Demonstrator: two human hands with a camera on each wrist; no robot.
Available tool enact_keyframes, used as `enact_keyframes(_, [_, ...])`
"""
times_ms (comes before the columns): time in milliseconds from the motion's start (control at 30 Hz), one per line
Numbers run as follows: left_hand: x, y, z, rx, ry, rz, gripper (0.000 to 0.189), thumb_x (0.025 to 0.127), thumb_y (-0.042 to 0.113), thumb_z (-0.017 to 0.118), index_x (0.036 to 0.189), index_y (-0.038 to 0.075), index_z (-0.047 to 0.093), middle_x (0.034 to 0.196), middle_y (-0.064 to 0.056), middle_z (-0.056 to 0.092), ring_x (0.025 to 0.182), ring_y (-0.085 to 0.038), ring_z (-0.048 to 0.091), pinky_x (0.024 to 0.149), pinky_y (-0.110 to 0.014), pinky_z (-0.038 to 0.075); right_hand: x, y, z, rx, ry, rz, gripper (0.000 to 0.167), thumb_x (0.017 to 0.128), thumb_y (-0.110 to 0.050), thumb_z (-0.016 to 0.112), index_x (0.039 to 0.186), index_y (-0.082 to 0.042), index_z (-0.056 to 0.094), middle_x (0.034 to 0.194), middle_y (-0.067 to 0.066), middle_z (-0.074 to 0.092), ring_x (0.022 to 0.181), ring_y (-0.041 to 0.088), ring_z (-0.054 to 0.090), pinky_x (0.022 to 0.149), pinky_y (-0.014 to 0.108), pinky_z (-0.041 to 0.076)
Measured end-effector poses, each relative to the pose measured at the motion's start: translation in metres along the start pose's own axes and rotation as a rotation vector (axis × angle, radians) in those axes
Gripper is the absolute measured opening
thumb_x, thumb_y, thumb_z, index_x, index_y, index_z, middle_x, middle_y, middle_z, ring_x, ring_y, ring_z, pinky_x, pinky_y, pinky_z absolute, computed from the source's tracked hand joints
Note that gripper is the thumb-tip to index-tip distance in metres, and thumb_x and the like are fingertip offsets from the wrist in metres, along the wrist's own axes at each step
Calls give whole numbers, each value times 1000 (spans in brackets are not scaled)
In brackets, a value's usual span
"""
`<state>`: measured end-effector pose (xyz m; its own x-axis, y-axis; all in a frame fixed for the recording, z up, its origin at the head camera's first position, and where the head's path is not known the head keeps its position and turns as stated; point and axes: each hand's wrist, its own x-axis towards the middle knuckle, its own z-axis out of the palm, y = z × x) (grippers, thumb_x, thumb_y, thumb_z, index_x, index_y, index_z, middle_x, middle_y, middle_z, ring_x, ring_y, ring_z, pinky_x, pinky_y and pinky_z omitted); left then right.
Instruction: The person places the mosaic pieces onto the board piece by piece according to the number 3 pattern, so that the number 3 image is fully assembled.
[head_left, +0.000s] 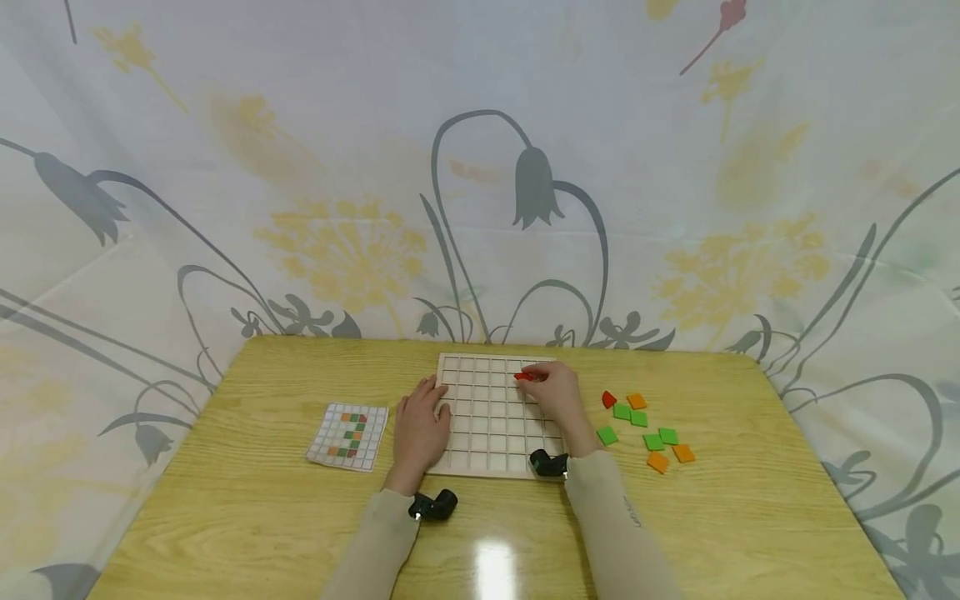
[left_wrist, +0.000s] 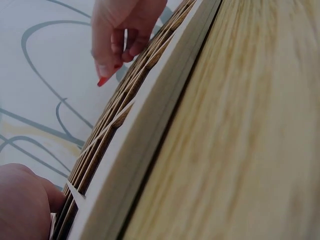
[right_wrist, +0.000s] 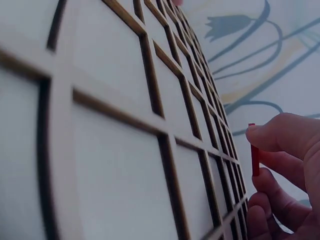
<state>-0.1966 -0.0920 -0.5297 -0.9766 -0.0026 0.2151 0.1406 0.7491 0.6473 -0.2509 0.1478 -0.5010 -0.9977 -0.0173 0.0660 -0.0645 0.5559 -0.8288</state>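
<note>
There it was, a red tile point(head_left: 522, 377) pinched in the right hand point(head_left: 557, 393), over the far right part of the board point(head_left: 480, 423)! The left hand point(head_left: 422, 427) rested on the board's left edge, near a card point(head_left: 347, 437) printed with a coloured grid. And out right on the table point(head_left: 225, 508), loose tiles point(head_left: 654, 442) lay scattered: five green, three orange, one red!

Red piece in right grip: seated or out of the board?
Out. Right wrist view: the right grip pinches the red piece, backdrop visible between it and the board.
</note>
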Motion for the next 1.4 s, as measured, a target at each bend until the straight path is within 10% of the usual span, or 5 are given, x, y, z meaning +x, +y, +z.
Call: enact_keyframes(1400, [-1, 1, -1, 8, 4, 19, 36, 102, 18, 55, 135, 6, 63, 151, -12, 46, 143, -30, 35, 116, -57, 21, 7, 3, 17, -91, 13, -83, 21, 85, -13, 79, 101, 0, 75, 88, 8, 65, 81, 24, 58, 72, 37, 49])
